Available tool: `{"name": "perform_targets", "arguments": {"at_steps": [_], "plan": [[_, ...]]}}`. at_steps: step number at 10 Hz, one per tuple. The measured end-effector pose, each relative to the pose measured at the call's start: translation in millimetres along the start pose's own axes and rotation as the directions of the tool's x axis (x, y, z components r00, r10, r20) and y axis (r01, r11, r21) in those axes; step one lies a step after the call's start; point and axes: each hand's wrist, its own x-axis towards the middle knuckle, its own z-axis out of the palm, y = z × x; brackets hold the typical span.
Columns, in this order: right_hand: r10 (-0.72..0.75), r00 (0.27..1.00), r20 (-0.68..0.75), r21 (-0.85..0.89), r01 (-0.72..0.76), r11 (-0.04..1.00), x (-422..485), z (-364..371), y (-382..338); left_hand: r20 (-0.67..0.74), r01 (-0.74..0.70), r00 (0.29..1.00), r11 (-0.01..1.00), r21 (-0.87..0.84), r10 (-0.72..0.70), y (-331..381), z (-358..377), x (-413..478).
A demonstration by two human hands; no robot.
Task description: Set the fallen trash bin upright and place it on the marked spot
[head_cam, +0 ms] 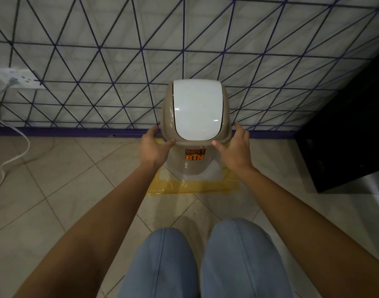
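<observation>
A beige trash bin [195, 163] with a white swing lid [197, 108] and an orange "DUST BIN" sticker stands upright against the wall. Its base sits inside a square of yellow tape [192, 186] on the tiled floor. My left hand [154, 147] grips the left side of the bin's top rim, thumb on the front edge. My right hand [236, 147] touches the right side of the rim, fingers spread and only loosely on it.
A wall with a dark triangular line pattern [119, 61] runs just behind the bin. A black and steel cabinet [352, 136] stands at the right. A wall socket [16, 78] with a white cable [14, 153] is at the left. My knees [205, 261] are below.
</observation>
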Motion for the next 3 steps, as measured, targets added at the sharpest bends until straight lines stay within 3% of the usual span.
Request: {"name": "perform_targets", "arguments": {"at_steps": [3], "plan": [[-0.045,0.999,0.021,-0.061,0.046,0.997,-11.3,-23.7,-39.0,0.019,-0.066,0.998,0.995,0.070,0.065,32.5,-22.5,-20.2]]}}
